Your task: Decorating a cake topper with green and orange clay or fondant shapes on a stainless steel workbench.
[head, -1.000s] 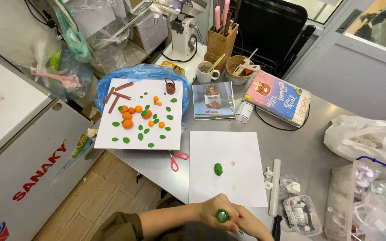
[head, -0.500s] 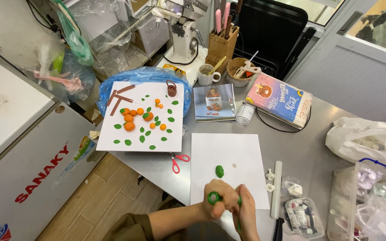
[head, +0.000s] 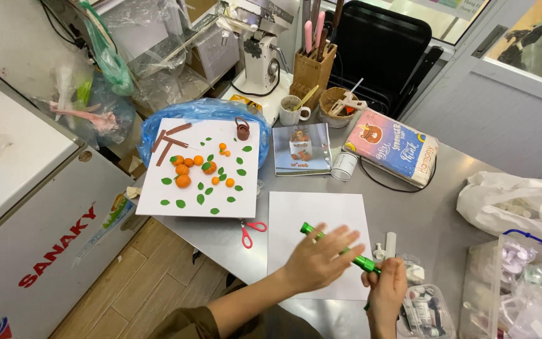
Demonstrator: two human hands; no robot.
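Grey metal table [head: 446, 207] on wooden floor [head: 139, 289], black chair [head: 381, 50] behind.

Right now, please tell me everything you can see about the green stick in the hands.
The green stick is a slim, glossy bright green rod, lying slanted over the white paper sheet. Its upper-left end is free. The left hand lies open across its middle, fingers spread; the right hand grips its lower-right end. Its material cannot be told.

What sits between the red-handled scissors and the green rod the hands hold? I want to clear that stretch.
Only the blank white sheet lies between the scissors and the green rod, seen in the head view.
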